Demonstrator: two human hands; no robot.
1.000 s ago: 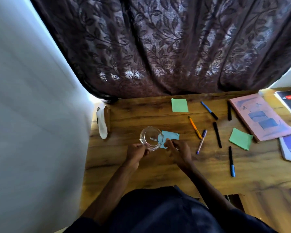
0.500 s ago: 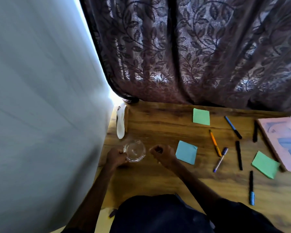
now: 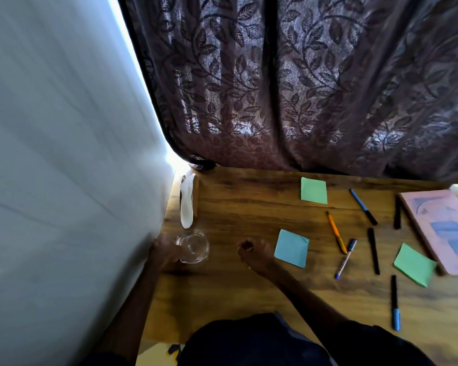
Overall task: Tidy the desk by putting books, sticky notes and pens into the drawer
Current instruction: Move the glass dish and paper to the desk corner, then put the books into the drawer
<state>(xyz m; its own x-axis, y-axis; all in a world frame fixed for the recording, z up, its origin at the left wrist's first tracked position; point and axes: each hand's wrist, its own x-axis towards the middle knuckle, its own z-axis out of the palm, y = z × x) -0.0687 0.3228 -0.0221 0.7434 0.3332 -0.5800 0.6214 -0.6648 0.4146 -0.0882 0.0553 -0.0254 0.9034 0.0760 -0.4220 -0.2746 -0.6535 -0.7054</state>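
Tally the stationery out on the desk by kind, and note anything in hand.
Sticky notes: 3 (green, blue, green)
Pens: 6 ()
Book: 1
Total: 10
In hand: 1 glass, gripped by the left hand

Surface: wooden desk (image 3: pixel 249 299)
Left edge: glass jar (image 3: pixel 193 247), upright; white folded cloth (image 3: pixel 187 204) behind it
Rear: green pad (image 3: pixel 313 190)
Centre: blue pad (image 3: pixel 292 248)
Right of centre: orange pen (image 3: pixel 336 231), blue pen (image 3: pixel 362 206), purple-capped pen (image 3: pixel 346 258), 2 black pens (image 3: pixel 374 250), blue-capped pen (image 3: pixel 394 302)
Right edge: pink book (image 3: pixel 439 228); second green pad (image 3: pixel 414 264) just beside it
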